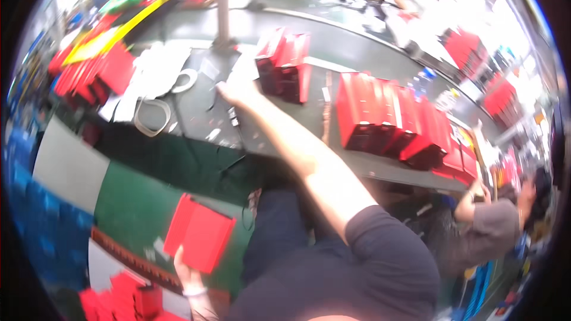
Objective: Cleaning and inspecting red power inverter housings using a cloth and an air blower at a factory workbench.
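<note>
Down at the lower left, my left hand [186, 270] grips the lower edge of a flat red box [201, 235]. That box is held over a green surface, beside my dark-trousered leg. My right arm reaches out across the dark workbench [279, 128], and my right hand [239, 92] is low over its top. Pale, overexposed material, perhaps paper, shows beside that hand. Blur hides what its fingers do. Just right of it stands a small group of red boxes [292, 68] with dark sides. Further right, a longer row of red boxes [386, 116] stands on the bench.
White sheets [157, 71], a tape roll [185, 81] and a beige ring [152, 117] lie on the bench's left. Red pieces [98, 74] are stacked beyond. More red boxes [128, 297] sit lower left. A metal post [223, 6] rises behind. A co-worker [488, 226] is at right, another across.
</note>
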Motion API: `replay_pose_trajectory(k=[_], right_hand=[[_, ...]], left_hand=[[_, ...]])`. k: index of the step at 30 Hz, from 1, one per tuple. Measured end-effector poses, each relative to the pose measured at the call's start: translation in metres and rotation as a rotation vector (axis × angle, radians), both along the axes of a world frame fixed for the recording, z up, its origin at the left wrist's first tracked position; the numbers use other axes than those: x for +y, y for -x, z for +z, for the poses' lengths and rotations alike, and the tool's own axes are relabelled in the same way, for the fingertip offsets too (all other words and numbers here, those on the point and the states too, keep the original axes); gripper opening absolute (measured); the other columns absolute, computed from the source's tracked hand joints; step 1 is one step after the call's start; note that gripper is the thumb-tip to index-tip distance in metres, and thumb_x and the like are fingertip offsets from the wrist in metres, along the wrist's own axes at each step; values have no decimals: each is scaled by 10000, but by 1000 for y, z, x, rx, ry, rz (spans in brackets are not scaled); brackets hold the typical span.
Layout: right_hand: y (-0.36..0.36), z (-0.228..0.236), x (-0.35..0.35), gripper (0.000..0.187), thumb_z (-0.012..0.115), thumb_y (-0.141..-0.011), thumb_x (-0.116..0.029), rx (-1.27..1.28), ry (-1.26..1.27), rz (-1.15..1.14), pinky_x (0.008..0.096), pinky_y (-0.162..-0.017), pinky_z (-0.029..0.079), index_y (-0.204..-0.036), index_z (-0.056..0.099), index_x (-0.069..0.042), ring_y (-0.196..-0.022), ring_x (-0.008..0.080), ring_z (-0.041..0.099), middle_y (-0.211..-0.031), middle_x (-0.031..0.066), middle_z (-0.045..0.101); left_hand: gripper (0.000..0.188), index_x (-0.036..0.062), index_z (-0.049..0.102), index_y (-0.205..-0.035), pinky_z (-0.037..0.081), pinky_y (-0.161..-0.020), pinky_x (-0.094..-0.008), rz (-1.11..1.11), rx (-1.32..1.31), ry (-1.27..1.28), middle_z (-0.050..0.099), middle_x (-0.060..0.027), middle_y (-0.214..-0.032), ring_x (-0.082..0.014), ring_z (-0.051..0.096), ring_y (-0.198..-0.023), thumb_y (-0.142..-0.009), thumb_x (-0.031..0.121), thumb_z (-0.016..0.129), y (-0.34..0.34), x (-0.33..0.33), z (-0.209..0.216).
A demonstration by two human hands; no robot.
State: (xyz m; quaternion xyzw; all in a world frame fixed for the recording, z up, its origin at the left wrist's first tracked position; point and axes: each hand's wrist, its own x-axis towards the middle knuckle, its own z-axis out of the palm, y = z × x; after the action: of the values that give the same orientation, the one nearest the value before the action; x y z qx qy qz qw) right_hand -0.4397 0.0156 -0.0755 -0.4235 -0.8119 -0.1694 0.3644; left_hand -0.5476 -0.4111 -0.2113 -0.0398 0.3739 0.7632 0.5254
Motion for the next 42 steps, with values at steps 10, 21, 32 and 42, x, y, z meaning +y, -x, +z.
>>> replay_pose_trajectory(k=[10,21,32,42], right_hand=[[-85,1,-70,263,530,-745,29,407,872,878,321,-873,440,-981,622,-41,-990,218,571,-1004,90,583],[-193,-29,-138,355,696,-767,16,1297,1679,672,143,-591,416,-1082,574,-94,-767,14,549,-870,-64,542],[-167,-1,-156,128,592,-829,44,1174,1035,703,173,-617,421,-934,567,-25,-706,16,511,-869,-18,558],[-178,-25,-155,364,557,-760,0,728,507,383,318,-763,488,-1120,511,-29,-992,243,559,-992,131,531]], left_hand=[[491,6,489,-1242,479,-936,-438,-25,-29,-127,583,-135,-1196,-280,579,-1076,-890,340,563,13,30,8],[520,10,440,-1309,416,-1002,-487,-88,-158,-395,518,-153,-1303,-312,517,-1177,-907,326,537,-29,120,55],[517,32,469,-1283,459,-952,-484,-183,-178,-255,547,-129,-1266,-313,552,-1121,-893,362,547,-84,155,86],[562,26,427,-1310,453,-952,-495,-302,-24,-305,524,-153,-1278,-320,539,-1137,-889,384,525,-97,150,88]])
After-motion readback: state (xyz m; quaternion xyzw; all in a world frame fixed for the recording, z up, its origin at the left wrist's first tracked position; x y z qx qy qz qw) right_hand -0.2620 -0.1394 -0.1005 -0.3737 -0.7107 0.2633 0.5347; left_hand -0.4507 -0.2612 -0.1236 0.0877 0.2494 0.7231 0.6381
